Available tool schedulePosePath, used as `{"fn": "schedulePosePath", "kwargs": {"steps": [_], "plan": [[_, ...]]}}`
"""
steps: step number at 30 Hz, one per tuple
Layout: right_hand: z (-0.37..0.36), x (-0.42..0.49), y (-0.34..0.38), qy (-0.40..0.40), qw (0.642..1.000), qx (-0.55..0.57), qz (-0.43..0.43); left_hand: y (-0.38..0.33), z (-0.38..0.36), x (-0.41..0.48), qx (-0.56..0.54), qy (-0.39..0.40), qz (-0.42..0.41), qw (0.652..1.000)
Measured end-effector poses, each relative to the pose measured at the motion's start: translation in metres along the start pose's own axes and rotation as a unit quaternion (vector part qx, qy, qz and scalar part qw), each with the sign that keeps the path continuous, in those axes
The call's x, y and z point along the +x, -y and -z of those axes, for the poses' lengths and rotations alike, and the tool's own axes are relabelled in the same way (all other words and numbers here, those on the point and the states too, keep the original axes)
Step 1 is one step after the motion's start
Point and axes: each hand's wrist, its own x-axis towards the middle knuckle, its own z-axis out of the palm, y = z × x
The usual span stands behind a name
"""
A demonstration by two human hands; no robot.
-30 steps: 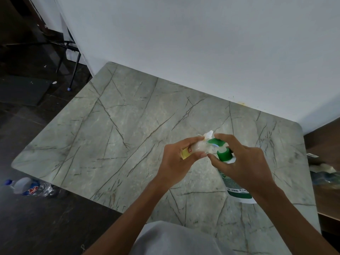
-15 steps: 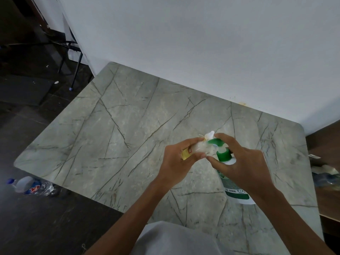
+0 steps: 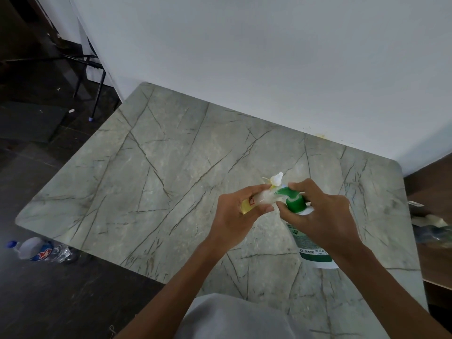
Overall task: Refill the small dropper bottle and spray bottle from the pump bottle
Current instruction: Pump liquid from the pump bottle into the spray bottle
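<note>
Over the bench, our left hand grips the dropper; our right hand curls around the pump.

Dropper btl left of pump btl, over table; plastic btl on floor.

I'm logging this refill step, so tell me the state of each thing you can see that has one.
pump bottle: standing on the table, with the right hand gripping its green top.
small dropper bottle: tipped sideways in the grip of the left hand, one end held at the pump bottle's top. Fill level cannot be told.
plastic water bottle: lying on its side on the floor, blue cap on.
</note>
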Motion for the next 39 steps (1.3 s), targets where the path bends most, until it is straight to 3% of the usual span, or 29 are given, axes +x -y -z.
{"fn": "schedulePosePath", "kwargs": {"steps": [39], "plan": [[0.0013, 0.0083, -0.0033, 0.021, 1.000, 0.003, -0.004, -0.0002, 0.0009, 0.0086, -0.011, -0.007, 0.000, 1.000]]}}
